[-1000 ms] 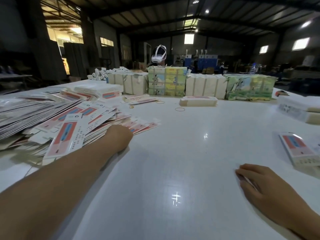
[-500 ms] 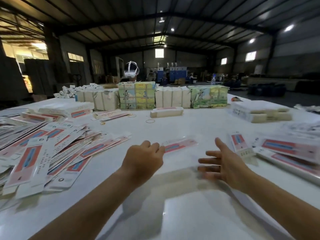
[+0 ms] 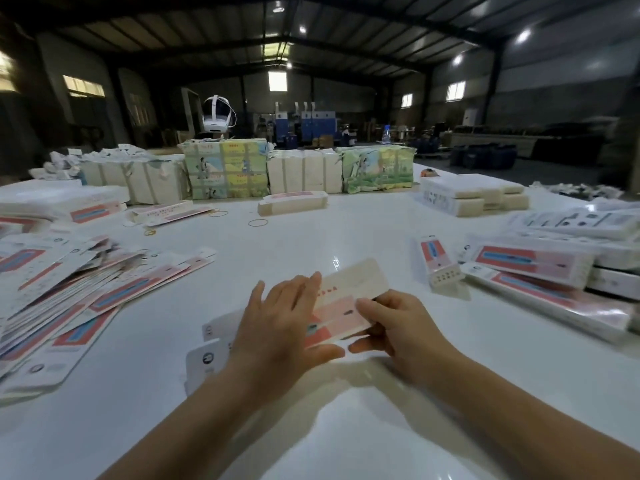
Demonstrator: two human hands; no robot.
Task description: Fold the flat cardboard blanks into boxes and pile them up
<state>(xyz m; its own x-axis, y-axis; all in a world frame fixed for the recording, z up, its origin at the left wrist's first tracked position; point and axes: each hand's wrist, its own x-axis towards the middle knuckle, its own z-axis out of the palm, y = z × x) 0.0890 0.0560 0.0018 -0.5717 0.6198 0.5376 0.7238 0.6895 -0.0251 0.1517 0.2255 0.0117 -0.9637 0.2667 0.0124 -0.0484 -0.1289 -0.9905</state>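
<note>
Cardboard blank [image 3: 349, 299], pink and cream, sits at table centre, held between both hands above the white table [image 3: 346, 244]. Left hand [image 3: 280, 327] lies flat over its near half, fingers straight, thumb under the near edge. Right hand [image 3: 398, 327] pinches the blank's right portion, fingers curled on top. Loose flat blanks [image 3: 69, 289] fan out at 9 o'clock. Folded boxes [image 3: 540, 268] are piled at 3 o'clock. Wrapped bundles [image 3: 225, 171] line 12 o'clock.

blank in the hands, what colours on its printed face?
Pale pink and white flat cardboard blank with a red panel and small red print; head view, slightly blurred.
</note>
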